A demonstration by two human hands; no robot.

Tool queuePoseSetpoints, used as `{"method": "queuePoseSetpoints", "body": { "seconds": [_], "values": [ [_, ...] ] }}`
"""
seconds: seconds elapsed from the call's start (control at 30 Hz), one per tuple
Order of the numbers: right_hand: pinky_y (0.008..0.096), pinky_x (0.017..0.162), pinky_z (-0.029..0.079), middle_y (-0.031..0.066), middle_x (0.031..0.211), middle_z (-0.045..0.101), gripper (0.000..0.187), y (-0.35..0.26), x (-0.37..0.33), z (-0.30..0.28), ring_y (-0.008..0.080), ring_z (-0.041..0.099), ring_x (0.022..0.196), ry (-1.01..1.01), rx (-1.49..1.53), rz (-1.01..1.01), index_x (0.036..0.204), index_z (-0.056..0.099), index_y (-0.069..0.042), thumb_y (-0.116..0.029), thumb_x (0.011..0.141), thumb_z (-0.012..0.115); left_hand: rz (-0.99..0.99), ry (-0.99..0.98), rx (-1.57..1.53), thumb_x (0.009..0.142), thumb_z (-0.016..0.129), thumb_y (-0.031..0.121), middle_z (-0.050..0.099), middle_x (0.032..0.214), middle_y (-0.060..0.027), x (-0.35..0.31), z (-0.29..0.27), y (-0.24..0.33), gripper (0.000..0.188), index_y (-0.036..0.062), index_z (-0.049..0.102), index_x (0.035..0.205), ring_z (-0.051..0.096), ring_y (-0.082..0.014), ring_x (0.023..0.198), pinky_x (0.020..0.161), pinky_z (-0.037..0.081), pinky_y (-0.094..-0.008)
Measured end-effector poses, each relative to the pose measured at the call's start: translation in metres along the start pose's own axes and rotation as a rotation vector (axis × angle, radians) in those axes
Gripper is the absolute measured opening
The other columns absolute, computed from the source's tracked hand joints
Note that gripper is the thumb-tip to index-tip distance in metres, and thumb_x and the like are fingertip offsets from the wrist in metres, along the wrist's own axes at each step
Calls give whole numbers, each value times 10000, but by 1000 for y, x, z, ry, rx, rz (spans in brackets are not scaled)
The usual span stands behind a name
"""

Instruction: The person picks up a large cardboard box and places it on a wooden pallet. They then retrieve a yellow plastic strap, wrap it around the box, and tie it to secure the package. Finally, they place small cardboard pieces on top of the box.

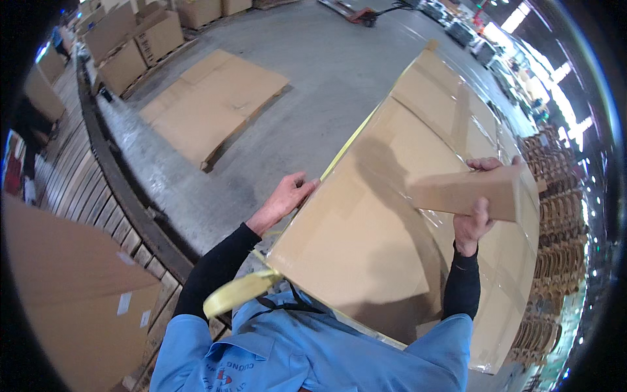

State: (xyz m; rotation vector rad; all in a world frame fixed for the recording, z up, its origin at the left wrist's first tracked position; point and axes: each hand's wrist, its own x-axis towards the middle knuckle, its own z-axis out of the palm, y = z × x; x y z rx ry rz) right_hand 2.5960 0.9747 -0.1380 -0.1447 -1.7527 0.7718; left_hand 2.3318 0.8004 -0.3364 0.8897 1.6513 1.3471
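A large taped cardboard carton (353,228) stands in front of me, its top crossed by clear tape. In my right hand (471,228) is a folded cardboard piece (470,191), gripped across its width and held over the carton's top. My left hand (287,199) is at the carton's left edge, fingers curled around a yellow strap (356,134) that runs along that edge; the fingertips are partly hidden. A thick loop of the same yellow strap (241,293) hangs by my waist at the carton's near corner.
A flat cardboard sheet (215,104) lies on the concrete floor. Open cartons (124,65) stand at the far left beside a slatted roller conveyor (91,189). Another carton (78,300) is at my near left. An orange pallet jack (366,16) is far ahead; stacked wooden pieces (555,242) line the right.
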Motion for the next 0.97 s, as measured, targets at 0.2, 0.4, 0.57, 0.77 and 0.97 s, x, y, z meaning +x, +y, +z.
{"method": "queuePoseSetpoints", "body": {
  "seconds": [0.2, 0.4, 0.57, 0.77, 0.97],
  "values": [
    [467, 929, 461, 132, 1140, 522, 929, -6, 23, 63, 278, 552, 1008, 270, 291, 0, 1553, 121, -95, -495, 886, 629, 81, -102, 165, 895, 627, 279, 584, 716, -118, 38, 7, -16, 322, -37, 563, 910, 583, -201, 682, 629, 462, -391],
    [438, 908, 471, 132, 1145, 512, 830, 39, 23, 149, 249, 541, 993, 133, 24, -25, 1553, 102, -93, -352, 924, 577, 241, -213, 391, 778, 641, 65, 654, 820, -152, 65, -8, -5, 548, -72, 458, 1276, 684, -205, 735, 663, 557, -368],
    [406, 945, 461, 196, 1235, 499, 946, 77, -12, 194, 265, 540, 1105, -79, -211, 255, 1541, 49, -11, -108, 851, 689, -144, -403, -367, 776, 571, -54, 648, 846, -124, 71, -29, -9, 925, -115, 20, 1516, 660, -201, 693, 578, 550, -337],
    [421, 1049, 414, 252, 1400, 408, 969, 73, -36, 204, 313, 451, 1297, -155, -334, 634, 1536, 45, -6, -142, 851, 716, -224, -539, -557, 828, 625, -25, 637, 906, -107, 82, -42, -23, 964, -107, -49, 1513, 646, -192, 690, 567, 562, -314],
    [425, 1073, 393, 207, 1415, 385, 942, 69, -41, 211, 286, 447, 1292, 34, -293, 555, 1559, 108, -46, -240, 866, 716, -455, -503, -636, 877, 719, 158, 632, 1062, -158, 82, -50, -63, 1015, -29, -19, 1550, 665, -196, 845, 633, 580, -299]
  ]
}}
